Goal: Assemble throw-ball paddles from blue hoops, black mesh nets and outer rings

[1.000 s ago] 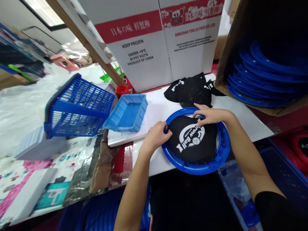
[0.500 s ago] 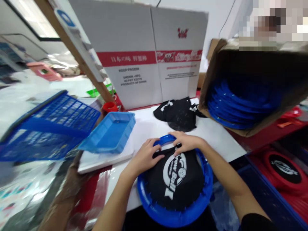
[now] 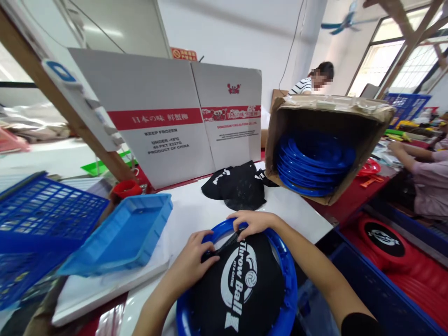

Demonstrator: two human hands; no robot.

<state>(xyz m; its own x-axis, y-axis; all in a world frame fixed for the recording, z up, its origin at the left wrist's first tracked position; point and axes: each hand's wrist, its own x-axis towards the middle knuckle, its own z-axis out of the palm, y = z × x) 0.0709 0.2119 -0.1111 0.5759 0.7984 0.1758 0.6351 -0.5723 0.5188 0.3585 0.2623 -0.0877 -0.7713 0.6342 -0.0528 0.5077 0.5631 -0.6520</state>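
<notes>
A blue plastic ring (image 3: 289, 284) lies on the white tabletop (image 3: 196, 210) in front of me, with black mesh fabric (image 3: 238, 289) printed "Throw Ball" stretched inside it. My left hand (image 3: 191, 261) pinches the fabric's edge at the ring's far left rim. My right hand (image 3: 250, 221) presses fingers closed on the fabric edge at the ring's far rim. A pile of more black mesh pieces (image 3: 238, 186) lies just beyond.
A tipped cardboard box (image 3: 364, 140) holds stacked blue rings (image 3: 311, 163). A blue tray (image 3: 119, 235) and blue basket (image 3: 38, 219) sit left. White cartons (image 3: 168, 126) stand behind. Red rings (image 3: 385, 238) lie right; other people sit beyond.
The view has tilted up and the ring now sits lower in frame. Both hands have worked along the ring's far rim, drawing closer together on the fabric edge.
</notes>
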